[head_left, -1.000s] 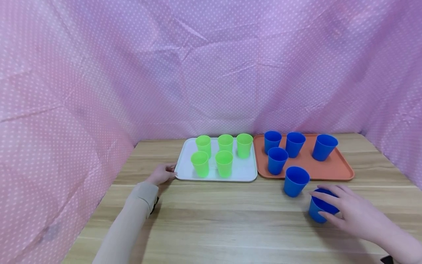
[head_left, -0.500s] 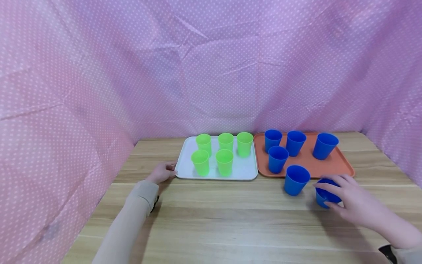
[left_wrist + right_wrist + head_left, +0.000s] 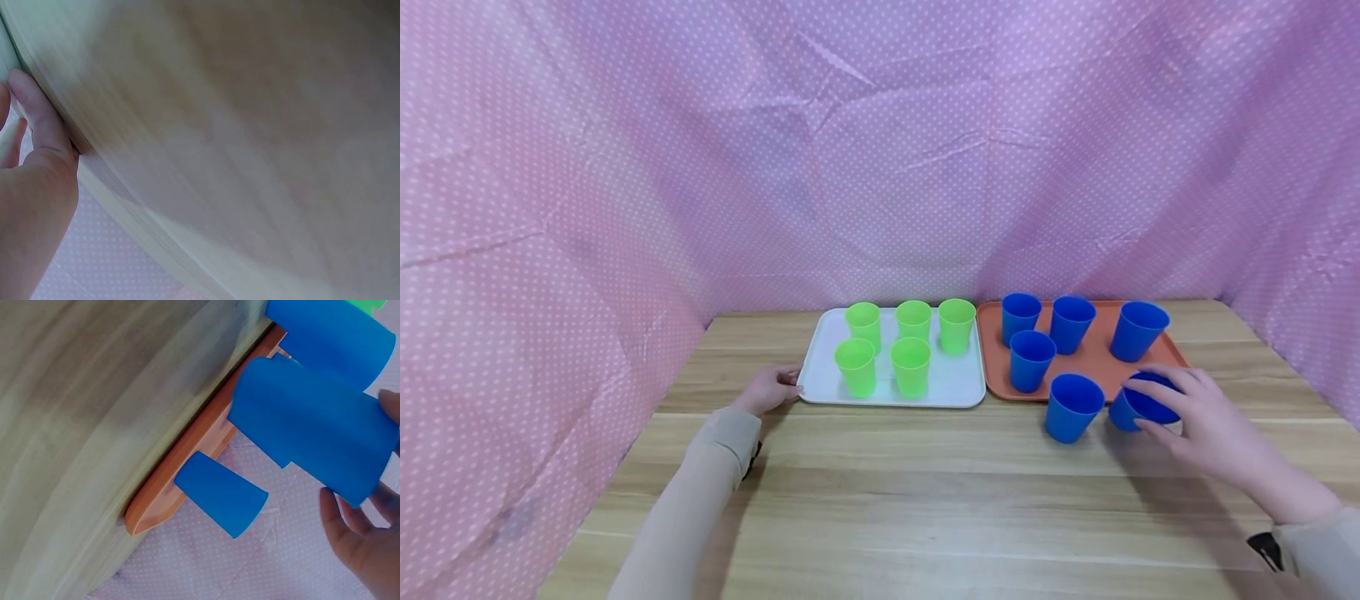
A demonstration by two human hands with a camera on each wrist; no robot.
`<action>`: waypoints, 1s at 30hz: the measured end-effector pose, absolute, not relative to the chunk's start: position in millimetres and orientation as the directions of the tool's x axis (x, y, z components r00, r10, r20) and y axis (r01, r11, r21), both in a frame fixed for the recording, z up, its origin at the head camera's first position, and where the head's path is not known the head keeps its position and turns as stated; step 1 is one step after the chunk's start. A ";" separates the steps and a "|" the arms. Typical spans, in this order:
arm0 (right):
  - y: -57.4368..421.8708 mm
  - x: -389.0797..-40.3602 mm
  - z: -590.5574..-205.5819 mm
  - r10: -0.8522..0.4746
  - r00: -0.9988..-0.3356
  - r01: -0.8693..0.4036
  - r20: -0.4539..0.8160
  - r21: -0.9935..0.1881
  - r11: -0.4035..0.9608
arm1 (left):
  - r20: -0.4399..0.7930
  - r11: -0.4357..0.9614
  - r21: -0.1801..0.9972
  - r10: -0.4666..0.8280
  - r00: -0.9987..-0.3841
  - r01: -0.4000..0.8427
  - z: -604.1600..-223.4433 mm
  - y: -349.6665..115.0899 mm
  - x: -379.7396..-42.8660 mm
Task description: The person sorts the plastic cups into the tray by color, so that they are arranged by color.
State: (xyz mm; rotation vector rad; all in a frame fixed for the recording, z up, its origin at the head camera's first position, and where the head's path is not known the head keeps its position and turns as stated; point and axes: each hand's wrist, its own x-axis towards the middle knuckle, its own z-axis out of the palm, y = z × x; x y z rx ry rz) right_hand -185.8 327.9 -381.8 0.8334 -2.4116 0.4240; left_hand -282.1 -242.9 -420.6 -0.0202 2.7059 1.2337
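Observation:
My right hand (image 3: 1206,425) holds a blue plastic cup (image 3: 1131,407) by its upper rim, thumb and fingers on opposite sides. In the right wrist view that cup (image 3: 312,425) hangs above the table, by the front edge of the orange tray (image 3: 169,475). A second blue cup (image 3: 1072,410) stands just left of it, in front of the tray. More blue cups (image 3: 1032,362) stand on the orange tray (image 3: 1097,379). My left hand (image 3: 767,390) grips the left edge of the white tray (image 3: 816,379), which carries several light green cups (image 3: 912,368).
Both trays lie side by side at the back of the wooden table (image 3: 880,500). A pink dotted cloth (image 3: 880,167) hangs behind and along both sides. The standing blue cup is close beside the held one.
My right hand has carried the blue cup away from me toward the orange tray, off the near part of the table. My left hand has stayed at the white tray.

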 end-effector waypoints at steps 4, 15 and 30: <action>325.8 -195.2 -378.6 -0.448 -0.619 -0.659 0.645 -0.116 0.743 | -0.153 0.657 0.750 0.062 -0.986 -0.076 -419.5 -242.5 -281.8; 318.3 -220.6 -371.0 -0.421 -0.706 -0.596 0.569 -0.157 0.787 | -0.153 0.643 0.763 0.075 -0.985 -0.069 -418.7 -241.9 -279.3; 309.0 -246.3 -368.1 -0.381 -0.843 -0.480 0.378 -0.211 0.851 | -0.151 0.643 0.762 0.064 -0.986 -0.075 -418.8 -240.0 -276.8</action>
